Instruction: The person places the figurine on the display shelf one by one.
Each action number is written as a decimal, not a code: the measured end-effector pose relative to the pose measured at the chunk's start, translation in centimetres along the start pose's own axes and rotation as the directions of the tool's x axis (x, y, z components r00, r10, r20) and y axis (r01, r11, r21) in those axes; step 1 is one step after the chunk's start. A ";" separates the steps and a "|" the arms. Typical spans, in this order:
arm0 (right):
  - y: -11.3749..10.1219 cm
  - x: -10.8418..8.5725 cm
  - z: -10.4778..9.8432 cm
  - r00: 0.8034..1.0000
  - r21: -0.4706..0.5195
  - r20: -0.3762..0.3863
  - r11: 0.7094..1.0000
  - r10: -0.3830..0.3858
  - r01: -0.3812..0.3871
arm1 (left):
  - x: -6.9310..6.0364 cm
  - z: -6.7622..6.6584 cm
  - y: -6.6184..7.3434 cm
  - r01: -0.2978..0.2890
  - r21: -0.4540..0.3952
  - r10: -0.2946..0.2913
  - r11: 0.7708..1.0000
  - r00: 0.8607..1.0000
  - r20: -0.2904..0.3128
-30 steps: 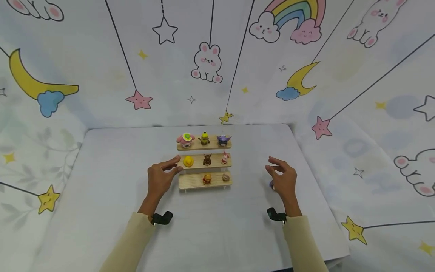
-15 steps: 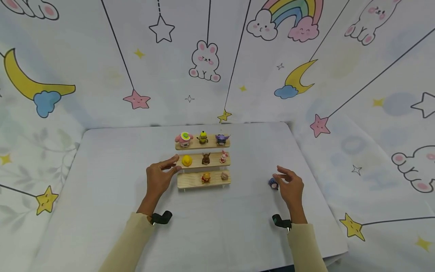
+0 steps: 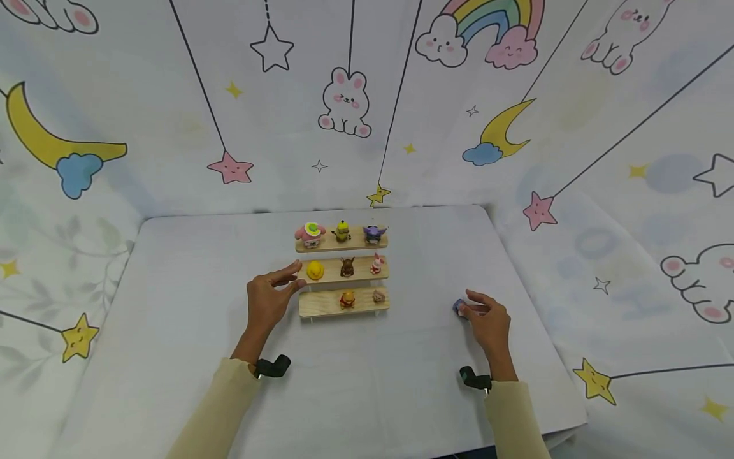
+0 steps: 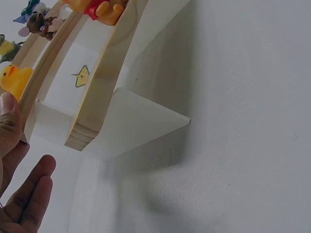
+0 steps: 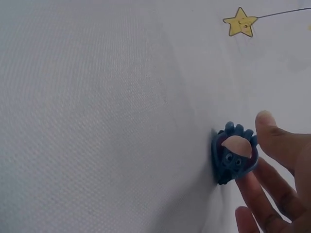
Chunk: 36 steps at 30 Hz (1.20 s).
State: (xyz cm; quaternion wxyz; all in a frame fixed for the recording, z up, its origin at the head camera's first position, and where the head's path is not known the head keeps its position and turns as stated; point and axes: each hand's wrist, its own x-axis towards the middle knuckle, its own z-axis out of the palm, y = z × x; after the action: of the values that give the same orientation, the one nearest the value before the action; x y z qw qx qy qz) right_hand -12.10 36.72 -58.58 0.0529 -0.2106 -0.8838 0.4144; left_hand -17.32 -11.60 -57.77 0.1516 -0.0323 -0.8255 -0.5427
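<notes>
In the head view, my left hand point(image 3: 268, 301) pinches the left end of the middle wooden shelf point(image 3: 338, 274). The left wrist view has its thumb beside a yellow duck figurine point(image 4: 15, 80), fingers below the board. To the right, my right hand point(image 3: 490, 322) is at a small blue toy figurine point(image 5: 234, 158) with a peach-coloured patch, on the white cloth. Thumb and fingers lie about the figurine's side and seem to pinch it. The front shelf point(image 3: 327, 307) bears a bear figurine point(image 3: 347, 299) and a small greyish-brown figurine point(image 3: 379, 296); its left part is bare.
The back shelf point(image 3: 355, 243) holds pink, yellow-green and purple figurines. On the middle shelf also stand a brown figurine point(image 3: 346, 267) and a white-and-red one point(image 3: 376, 264). A printed cloth backdrop point(image 3: 287, 127) encloses the white-covered table point(image 3: 201, 268).
My right hand moved right and toward me, uncovering the blue figurine, then its thumb closed in over it. The left hand stays at the middle shelf's end.
</notes>
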 end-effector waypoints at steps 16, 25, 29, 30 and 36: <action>0.2 -0.4 0.3 1.000 -0.056 0.015 0.998 -0.014 0.014 | 0.0 0.0 -0.1 -0.002 0.007 0.002 1.000 1.000 0.001; 0.2 -0.9 0.7 0.998 -0.099 0.038 0.994 -0.045 0.048 | 0.0 0.0 -0.1 -0.002 0.007 0.002 1.000 1.000 0.002; 0.4 -0.9 1.0 0.996 -0.102 0.039 0.992 -0.076 0.080 | 0.0 0.0 0.1 -0.005 -0.001 0.005 1.000 1.000 0.000; 0.4 -0.9 1.0 0.996 -0.096 0.040 0.992 -0.081 0.084 | 0.0 0.0 0.2 -0.010 -0.001 0.010 1.000 1.000 0.000; 0.0 -1.1 1.4 0.992 -0.037 0.045 0.992 -0.118 0.120 | 0.0 -0.1 0.3 -0.013 -0.002 0.013 1.000 1.000 0.002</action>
State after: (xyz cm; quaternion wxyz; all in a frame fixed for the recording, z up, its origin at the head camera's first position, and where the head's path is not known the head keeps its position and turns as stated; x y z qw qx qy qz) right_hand -11.50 35.31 -59.38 0.0543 -0.1496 -0.9037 0.3974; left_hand -17.22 -11.52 -57.48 0.1544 -0.0384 -0.8249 -0.5424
